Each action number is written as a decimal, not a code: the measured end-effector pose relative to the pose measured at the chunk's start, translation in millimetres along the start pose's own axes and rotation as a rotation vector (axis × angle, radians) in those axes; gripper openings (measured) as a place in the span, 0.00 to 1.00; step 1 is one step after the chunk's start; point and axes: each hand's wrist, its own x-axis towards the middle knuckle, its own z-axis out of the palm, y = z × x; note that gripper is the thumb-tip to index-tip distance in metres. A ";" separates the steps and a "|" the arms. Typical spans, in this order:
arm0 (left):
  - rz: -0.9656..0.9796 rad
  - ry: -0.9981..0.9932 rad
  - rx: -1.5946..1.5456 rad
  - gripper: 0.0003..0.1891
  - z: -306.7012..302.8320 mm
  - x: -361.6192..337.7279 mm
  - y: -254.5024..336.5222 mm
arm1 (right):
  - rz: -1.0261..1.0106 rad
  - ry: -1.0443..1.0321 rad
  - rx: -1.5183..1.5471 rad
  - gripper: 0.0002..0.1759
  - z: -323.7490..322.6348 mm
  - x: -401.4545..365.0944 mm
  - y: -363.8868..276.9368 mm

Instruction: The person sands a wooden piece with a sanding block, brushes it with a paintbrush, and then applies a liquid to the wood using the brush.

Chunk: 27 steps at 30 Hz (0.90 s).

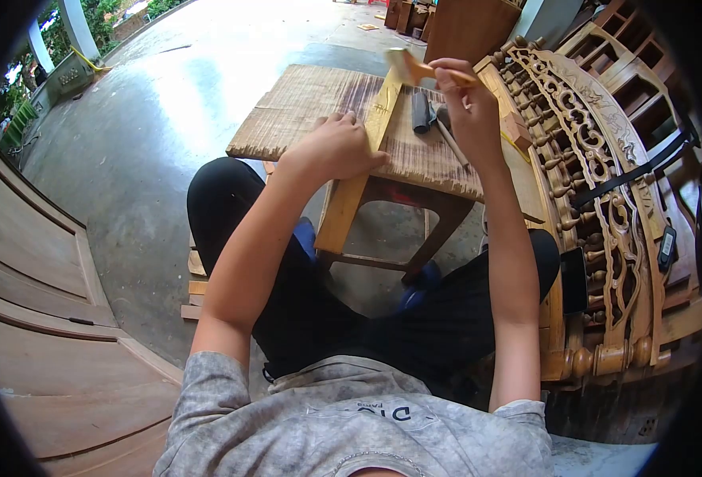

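Observation:
A long yellowish wood strip [381,116] with small dark marks lies across a rough wooden board [303,95] on a stool [438,208]. My left hand [341,146] rests over the strip near the board's front edge, its fingers partly curled and its thumb pointing right. Raised above the right part of the board, my right hand [468,95] holds a flat brush [424,71] by its handle, bristles to the left and slightly blurred. Between the strip and my right hand lies a hammer with a dark head [421,113] and a pale handle [453,143].
Carved wooden furniture with turned spindles [561,171] stands close on the right, a small wood block [516,129] at its edge. Large wooden panels [40,238] lie on the left. Wood offcuts [196,288] are by my left knee. Pillars and plants are at the far left.

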 end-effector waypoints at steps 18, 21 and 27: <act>-0.066 0.044 -0.084 0.32 -18.5 -5.5 -4.5 | 0.062 -0.057 -0.148 0.14 9.9 -6.0 1.3; -0.046 0.074 -0.083 0.32 -15.6 -6.6 -7.4 | -0.164 0.043 -0.230 0.13 8.5 -4.4 -5.6; -0.014 0.134 -0.066 0.34 -11.6 -8.2 -8.4 | -0.166 -0.111 -0.372 0.13 11.6 -7.2 6.1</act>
